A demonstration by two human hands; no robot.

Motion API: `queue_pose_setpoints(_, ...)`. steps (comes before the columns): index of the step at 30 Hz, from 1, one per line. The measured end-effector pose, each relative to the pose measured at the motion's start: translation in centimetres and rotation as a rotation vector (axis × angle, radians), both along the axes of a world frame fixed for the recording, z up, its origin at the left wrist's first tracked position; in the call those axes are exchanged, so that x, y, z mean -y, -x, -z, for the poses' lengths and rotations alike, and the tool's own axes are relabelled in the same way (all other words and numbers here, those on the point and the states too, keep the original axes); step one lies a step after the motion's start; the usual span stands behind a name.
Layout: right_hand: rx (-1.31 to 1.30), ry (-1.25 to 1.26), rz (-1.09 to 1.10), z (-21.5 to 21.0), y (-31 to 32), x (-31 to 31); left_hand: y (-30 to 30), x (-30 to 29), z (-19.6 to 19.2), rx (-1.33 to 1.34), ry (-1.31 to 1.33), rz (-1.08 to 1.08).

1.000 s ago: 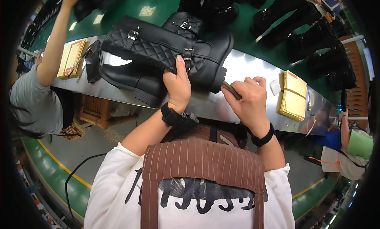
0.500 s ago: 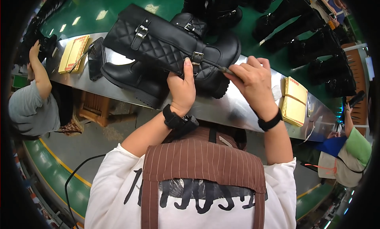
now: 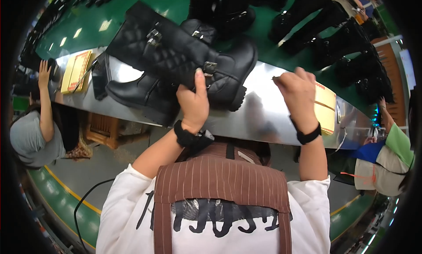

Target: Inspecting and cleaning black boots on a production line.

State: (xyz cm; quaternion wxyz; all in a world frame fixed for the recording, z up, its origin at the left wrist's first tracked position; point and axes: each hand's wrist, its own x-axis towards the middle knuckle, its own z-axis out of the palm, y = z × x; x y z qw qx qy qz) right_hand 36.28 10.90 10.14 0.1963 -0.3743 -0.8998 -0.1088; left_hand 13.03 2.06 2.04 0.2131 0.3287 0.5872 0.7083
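Note:
A tall black boot (image 3: pixel 171 47) with quilted panels and silver buckles lies tilted above the metal worktop, its toe pointing right. My left hand (image 3: pixel 193 102) grips its underside near the ankle, thumb up beside the lower buckle (image 3: pixel 210 68). Beneath it rests a second black boot (image 3: pixel 132 92), partly covered, its toe to the left. To the right of the held boot, and apart from it, my right hand (image 3: pixel 299 96) is closed in a pinch. A small dark tip shows at its fingers; the rest of what it holds is hidden.
The metal worktop (image 3: pixel 259 117) curves across the view. Yellow paper pads (image 3: pixel 325 107) lie at the right and at the left (image 3: pixel 75 71), with a dark flat device (image 3: pixel 100 82) near the left one. Several black boots (image 3: pixel 325 38) stand on the green surface beyond. Co-workers sit on either side.
My right hand has come away from the lower buckle to the right, taking the thin dark item it pinched. The held boot and my left hand have shifted slightly left.

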Motion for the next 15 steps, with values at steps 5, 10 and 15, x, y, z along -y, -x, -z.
queue_pose_setpoints(5,-0.459,0.088,0.815,-1.1,-19.0,-0.7,-1.0,0.1,-1.8,0.2,0.198,-0.031)
queue_pose_setpoints(10,-0.321,0.348,1.069,4.1,-32.6,-0.6,-2.9,0.2,-4.1,0.06,-0.073,0.023)
queue_pose_setpoints(15,0.022,0.006,1.114,3.3,-28.2,0.6,-3.0,0.9,-6.7,-0.648,0.332,-0.031)
